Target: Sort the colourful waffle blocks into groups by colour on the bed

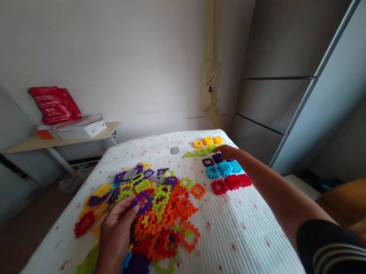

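A heap of flat interlocking plastic tiles [156,204] in orange, purple, green, yellow and red lies on the white ribbed mat [226,233]. My left hand [117,228] rests on the heap's near left side, fingers curled, its thumb and fingers closing on a purple tile [142,201]. My right hand [229,151] reaches far right to sorted rows of tiles: yellow [208,141], green [199,152], purple [213,160], blue [224,169] and red [232,183]. Its fingertips touch a purple tile [217,156] in that row. A single grey tile [174,150] lies apart at the back.
A low shelf [62,140] at the back left carries a red bag [55,104] and a white box [86,129]. Grey cabinet panels [292,105] stand on the right. A wooden surface [354,201] lies at the right, near my arm.
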### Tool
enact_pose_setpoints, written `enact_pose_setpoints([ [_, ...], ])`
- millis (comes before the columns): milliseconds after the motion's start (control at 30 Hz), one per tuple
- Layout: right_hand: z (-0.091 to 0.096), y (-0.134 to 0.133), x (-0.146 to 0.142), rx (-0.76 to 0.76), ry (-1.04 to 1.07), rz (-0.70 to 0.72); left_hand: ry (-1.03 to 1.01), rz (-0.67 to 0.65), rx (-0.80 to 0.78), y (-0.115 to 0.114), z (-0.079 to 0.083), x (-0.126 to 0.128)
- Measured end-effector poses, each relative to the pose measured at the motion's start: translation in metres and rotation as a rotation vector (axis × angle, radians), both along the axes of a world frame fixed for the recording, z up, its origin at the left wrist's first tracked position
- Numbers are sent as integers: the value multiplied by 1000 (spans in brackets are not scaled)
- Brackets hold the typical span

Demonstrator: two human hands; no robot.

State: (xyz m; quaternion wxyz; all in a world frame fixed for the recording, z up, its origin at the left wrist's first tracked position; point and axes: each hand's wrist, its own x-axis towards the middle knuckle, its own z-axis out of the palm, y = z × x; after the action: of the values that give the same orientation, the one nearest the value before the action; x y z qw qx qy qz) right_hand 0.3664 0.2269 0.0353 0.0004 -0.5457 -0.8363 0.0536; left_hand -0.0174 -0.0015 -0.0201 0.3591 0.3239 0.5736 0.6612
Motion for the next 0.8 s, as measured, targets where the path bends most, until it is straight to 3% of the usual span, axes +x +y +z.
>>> enact_pose_setpoints([
  [167, 16, -4, -9, 75, 45, 37, 16, -24, 41, -1, 5, 7],
  [300, 30, -32, -47, 113, 148, 112, 5, -59, 46, -4, 14, 18],
  [433, 33, -93, -108, 64, 409, 458, 2, -116, 12, -6, 18, 26],
  [567, 25, -151, -162, 165, 424, 731, 6, -132, 26, -6, 15, 27],
  [667, 19, -174, -186, 236, 297, 731, 11, -126, 27, -6, 12, 27],
  [800, 13, -180, -196, 292, 209, 715, 5, -128, 2, -6, 14, 30],
])
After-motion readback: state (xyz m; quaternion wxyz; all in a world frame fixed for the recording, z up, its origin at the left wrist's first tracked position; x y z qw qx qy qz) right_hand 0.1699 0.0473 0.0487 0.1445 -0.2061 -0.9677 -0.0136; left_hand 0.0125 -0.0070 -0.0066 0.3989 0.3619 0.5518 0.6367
